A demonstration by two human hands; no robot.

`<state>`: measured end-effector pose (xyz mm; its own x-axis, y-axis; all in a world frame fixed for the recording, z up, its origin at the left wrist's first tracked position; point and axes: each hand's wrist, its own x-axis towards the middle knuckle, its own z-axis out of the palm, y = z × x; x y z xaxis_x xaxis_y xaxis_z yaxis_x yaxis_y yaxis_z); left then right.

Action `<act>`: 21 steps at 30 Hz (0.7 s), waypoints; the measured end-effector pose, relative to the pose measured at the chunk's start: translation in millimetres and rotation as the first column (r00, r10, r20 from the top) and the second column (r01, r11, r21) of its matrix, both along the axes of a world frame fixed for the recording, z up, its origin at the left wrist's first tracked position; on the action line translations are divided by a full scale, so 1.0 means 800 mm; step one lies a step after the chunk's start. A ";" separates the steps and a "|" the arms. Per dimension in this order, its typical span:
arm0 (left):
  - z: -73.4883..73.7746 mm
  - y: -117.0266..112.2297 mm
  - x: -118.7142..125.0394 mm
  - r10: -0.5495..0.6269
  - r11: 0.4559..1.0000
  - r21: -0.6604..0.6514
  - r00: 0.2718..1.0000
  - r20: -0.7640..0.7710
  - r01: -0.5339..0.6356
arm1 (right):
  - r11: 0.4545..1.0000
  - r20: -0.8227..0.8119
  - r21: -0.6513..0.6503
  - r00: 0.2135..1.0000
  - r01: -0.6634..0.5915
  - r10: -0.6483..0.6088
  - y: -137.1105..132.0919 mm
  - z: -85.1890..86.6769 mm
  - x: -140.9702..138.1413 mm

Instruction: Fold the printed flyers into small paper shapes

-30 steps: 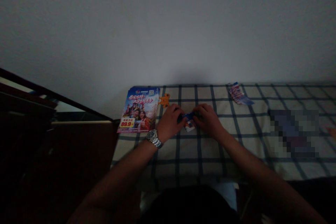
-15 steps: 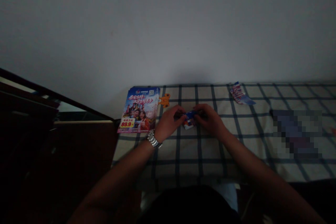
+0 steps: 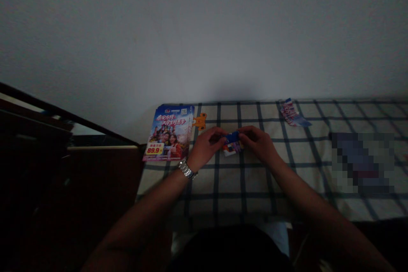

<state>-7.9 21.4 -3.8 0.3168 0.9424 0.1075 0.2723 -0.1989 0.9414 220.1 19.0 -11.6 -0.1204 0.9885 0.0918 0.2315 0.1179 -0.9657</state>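
Between my two hands is a small folded piece of printed paper (image 3: 232, 138), blue at the top with red, white and purple print below. My left hand (image 3: 208, 144), with a silver watch (image 3: 187, 169) on the wrist, pinches its left side. At the upper right corner, my right hand (image 3: 256, 141) pinches it between thumb and fingers. A stack of printed flyers (image 3: 168, 131) lies left of my left hand. An orange bear-shaped flat piece (image 3: 200, 121) lies beside the stack, just beyond my left hand.
A checked cloth (image 3: 204, 195) covers the table, which meets a plain wall (image 3: 204, 34). At the back right lies a pleated strip of printed paper (image 3: 292, 114). A pixelated dark object (image 3: 360, 161) lies farther right. Dark furniture (image 3: 32, 170) stands at the left.
My right hand has shifted slightly to the right along the folded paper, so more of its blue part and lower print shows. My left hand is nearly still.
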 end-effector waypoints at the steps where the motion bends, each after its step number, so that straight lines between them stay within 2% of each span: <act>1: 0.001 0.000 0.000 0.001 1.000 0.001 1.000 -0.003 -0.001 | 1.000 -0.002 -0.005 1.000 0.004 -0.004 0.000 0.000 -0.001; 7: 0.008 -0.002 0.001 0.003 1.000 0.030 0.998 -0.061 -0.001 | 1.000 0.047 -0.009 0.999 -0.018 0.019 -0.001 0.000 -0.003; 14: -0.001 0.003 0.000 0.042 0.999 -0.033 0.997 0.063 -0.040 | 0.999 0.062 0.020 0.997 0.042 -0.043 -0.003 0.006 -0.001; 21: 0.003 0.003 0.000 0.038 0.998 -0.058 0.998 0.058 -0.034 | 0.996 0.045 0.018 0.996 0.082 -0.082 -0.003 0.007 0.000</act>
<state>-8.2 23.8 -1.2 0.2771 0.9582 0.0708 0.2220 -0.1356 0.9656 220.3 16.2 -6.3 -0.0435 0.9936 0.1045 0.2847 0.1126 -0.9520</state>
